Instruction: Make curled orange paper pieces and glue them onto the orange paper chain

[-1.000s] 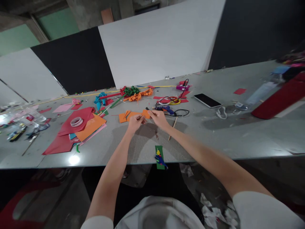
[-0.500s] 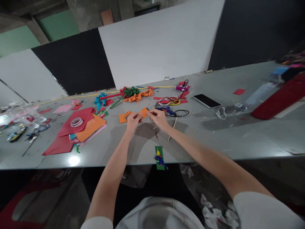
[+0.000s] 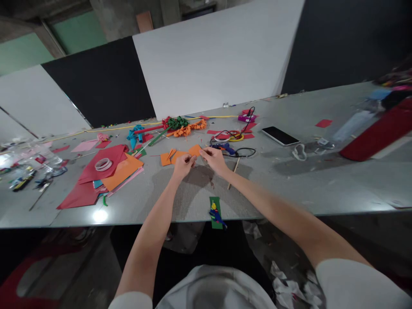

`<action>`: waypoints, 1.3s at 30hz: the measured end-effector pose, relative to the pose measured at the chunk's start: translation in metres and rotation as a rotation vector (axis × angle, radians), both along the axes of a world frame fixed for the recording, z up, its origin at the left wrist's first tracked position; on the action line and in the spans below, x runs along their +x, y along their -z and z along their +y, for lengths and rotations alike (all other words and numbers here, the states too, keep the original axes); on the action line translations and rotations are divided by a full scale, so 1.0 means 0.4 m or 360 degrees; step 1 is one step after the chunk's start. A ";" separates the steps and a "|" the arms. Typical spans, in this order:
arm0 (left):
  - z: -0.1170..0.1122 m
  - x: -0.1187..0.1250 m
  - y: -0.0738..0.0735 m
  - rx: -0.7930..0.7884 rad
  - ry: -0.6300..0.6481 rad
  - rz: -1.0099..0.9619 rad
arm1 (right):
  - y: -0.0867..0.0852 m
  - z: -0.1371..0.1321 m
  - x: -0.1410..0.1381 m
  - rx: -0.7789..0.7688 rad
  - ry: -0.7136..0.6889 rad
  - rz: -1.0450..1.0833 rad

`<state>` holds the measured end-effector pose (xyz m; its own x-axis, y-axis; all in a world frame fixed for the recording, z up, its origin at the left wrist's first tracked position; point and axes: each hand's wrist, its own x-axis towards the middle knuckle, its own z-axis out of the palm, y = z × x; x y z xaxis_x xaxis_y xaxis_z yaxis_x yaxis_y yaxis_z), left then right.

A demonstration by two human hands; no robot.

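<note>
A small piece of orange paper (image 3: 195, 149) is pinched at its right edge by my right hand (image 3: 215, 160). My left hand (image 3: 184, 166) is closed, thumb and finger together, just below the paper's lower left side; I cannot make out what its fingertips hold. Behind and left of that hand, more orange paper pieces (image 3: 165, 159) lie on the table, some of them folded. A glue gun (image 3: 226, 148) with a dark cord rests just beyond my right hand. Under my right wrist lies a thin wooden stick (image 3: 234, 172).
Red paper sheets (image 3: 109, 159) are stacked at left with orange paper and a tape roll (image 3: 103, 165). Ribbon flowers (image 3: 176, 124) lie behind. A phone (image 3: 280, 136) and a red bottle (image 3: 378, 131) are at right. Scissors (image 3: 216, 213) sit on green paper at the table edge.
My left hand has moved slightly right and down, uncovering more orange paper behind it. My right hand keeps its pinch on the orange paper, nearly in place.
</note>
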<state>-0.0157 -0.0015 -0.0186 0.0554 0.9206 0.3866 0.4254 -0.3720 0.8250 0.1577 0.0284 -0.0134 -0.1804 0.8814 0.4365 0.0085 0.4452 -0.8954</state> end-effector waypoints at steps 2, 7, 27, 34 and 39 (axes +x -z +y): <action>-0.004 0.002 -0.001 -0.0006 0.0049 0.0083 | 0.002 0.003 0.001 0.0018 -0.0004 -0.0014; -0.016 0.014 -0.003 -0.0062 0.0213 0.0162 | 0.001 0.002 0.002 0.0072 -0.0031 -0.0069; -0.018 0.010 -0.006 0.0198 -0.0003 0.0329 | 0.013 0.016 0.006 0.0199 -0.0191 -0.0388; -0.024 0.020 -0.012 0.0086 0.0026 0.0150 | 0.008 0.005 0.000 0.0179 -0.0049 -0.0242; -0.025 0.026 -0.009 0.0108 0.0096 0.0140 | 0.007 0.000 0.001 0.0202 0.0035 -0.0235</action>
<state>-0.0051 -0.0117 -0.0148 0.1466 0.8864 0.4391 0.4704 -0.4529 0.7573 0.1580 0.0286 -0.0163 -0.2322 0.8253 0.5148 0.1464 0.5529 -0.8203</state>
